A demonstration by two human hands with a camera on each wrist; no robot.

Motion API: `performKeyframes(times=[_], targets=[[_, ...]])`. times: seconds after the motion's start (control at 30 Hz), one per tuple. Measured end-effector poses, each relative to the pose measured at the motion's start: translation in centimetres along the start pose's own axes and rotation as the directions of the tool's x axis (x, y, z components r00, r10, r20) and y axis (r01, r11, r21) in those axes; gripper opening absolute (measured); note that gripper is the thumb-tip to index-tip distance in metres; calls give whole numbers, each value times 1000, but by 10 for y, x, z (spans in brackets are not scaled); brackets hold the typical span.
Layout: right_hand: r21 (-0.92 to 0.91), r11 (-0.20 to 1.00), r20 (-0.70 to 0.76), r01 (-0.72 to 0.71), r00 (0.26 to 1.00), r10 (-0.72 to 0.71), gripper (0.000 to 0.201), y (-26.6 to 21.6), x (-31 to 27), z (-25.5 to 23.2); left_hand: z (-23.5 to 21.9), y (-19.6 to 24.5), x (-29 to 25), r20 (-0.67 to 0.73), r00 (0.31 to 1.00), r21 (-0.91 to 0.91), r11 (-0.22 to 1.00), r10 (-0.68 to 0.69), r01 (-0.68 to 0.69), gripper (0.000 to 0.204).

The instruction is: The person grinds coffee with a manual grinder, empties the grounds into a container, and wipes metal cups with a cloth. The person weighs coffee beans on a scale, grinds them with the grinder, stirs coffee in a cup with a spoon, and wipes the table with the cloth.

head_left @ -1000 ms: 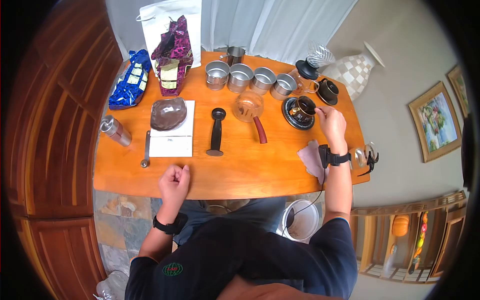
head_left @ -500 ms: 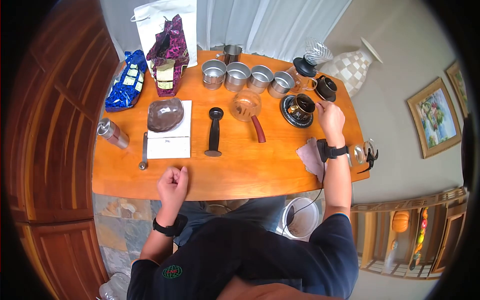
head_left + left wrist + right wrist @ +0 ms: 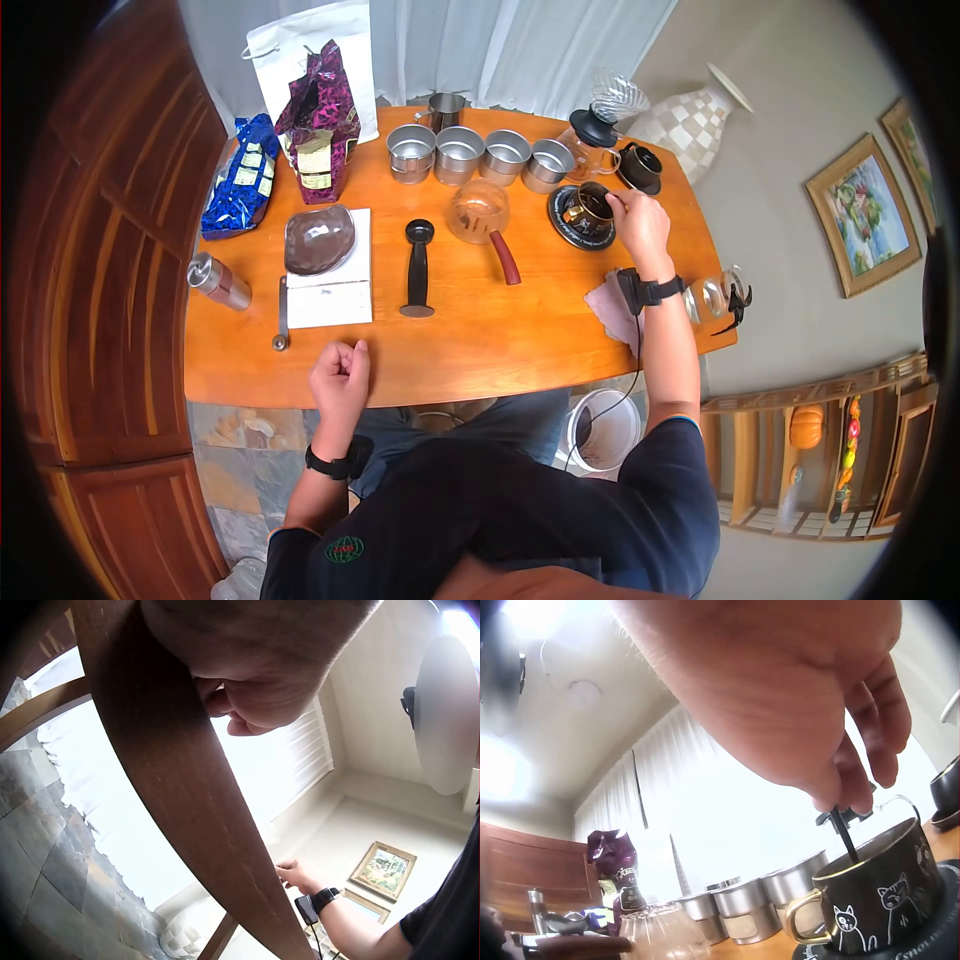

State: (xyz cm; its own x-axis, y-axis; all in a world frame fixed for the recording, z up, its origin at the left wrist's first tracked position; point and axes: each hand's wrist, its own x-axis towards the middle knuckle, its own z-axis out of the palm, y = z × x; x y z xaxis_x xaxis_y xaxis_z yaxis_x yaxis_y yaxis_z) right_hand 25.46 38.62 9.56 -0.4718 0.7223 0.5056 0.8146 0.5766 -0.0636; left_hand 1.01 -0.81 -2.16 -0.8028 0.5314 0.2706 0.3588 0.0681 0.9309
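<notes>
Over the black cup (image 3: 881, 896), which has white cat drawings and a gold handle, my right hand (image 3: 641, 228) pinches a thin black stick (image 3: 846, 838) between thumb and fingertips. The stick slants down past the rim, its lower end hidden inside. Beneath the cup is a black saucer (image 3: 562, 224) with white lettering. My left hand (image 3: 340, 378) rests at the table's front edge, loosely curled and holding nothing. Nearest to it are a crank handle (image 3: 281, 315) and a white scale (image 3: 332, 309) bearing a brown dish (image 3: 319, 240).
A glass pot with a red handle (image 3: 505, 258), a black scoop (image 3: 418, 268) and several metal cups (image 3: 459, 158) are mid-table. A glass dripper (image 3: 615, 97) stands behind the black cup. A cloth (image 3: 608, 308) lies below my right wrist; a grinder (image 3: 219, 281) is at left.
The head view has shifted, so the table's things appear a little farther left. My right hand stays at the cup, its wrist turned slightly. The left hand keeps its place at the edge.
</notes>
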Motion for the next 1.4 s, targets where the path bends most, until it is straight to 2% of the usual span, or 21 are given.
performKeyframes(times=[0.33,0.43,0.53,0.63,0.83,0.9,0.97,1.13,1.4], targets=[[-83,996,24,-19,1000,21,19,11,-10,-12,1,-2,-2,2,1000,-46,999,-22,22,31],[-70,998,31,0,1000,2,18,8,-16,-20,1,-1,-1,2,1000,-56,998,-23,23,32],[-12,998,-28,63,998,-63,16,2,-20,-25,0,0,-2,4,1000,-58,998,-27,28,32],[45,998,-6,34,999,-34,15,-5,-17,-23,0,1,-1,1,1000,-41,999,-25,25,33],[8,1000,56,-23,998,23,19,-8,-1,-11,0,0,-1,-4,1000,-31,1000,7,-7,32],[8,1000,52,-18,998,18,20,-3,2,-7,1,0,-1,-8,1000,-45,999,2,-3,32],[-11,1000,-23,20,1000,-20,19,8,4,1,1,1,-1,-16,1000,-56,998,2,-3,31],[-62,997,22,-40,999,41,19,18,-5,-7,0,0,-1,-5,1000,-35,999,-23,22,32],[40,999,57,-23,998,21,18,3,-16,-21,-1,0,-2,6,1000,-33,999,-26,26,32]])
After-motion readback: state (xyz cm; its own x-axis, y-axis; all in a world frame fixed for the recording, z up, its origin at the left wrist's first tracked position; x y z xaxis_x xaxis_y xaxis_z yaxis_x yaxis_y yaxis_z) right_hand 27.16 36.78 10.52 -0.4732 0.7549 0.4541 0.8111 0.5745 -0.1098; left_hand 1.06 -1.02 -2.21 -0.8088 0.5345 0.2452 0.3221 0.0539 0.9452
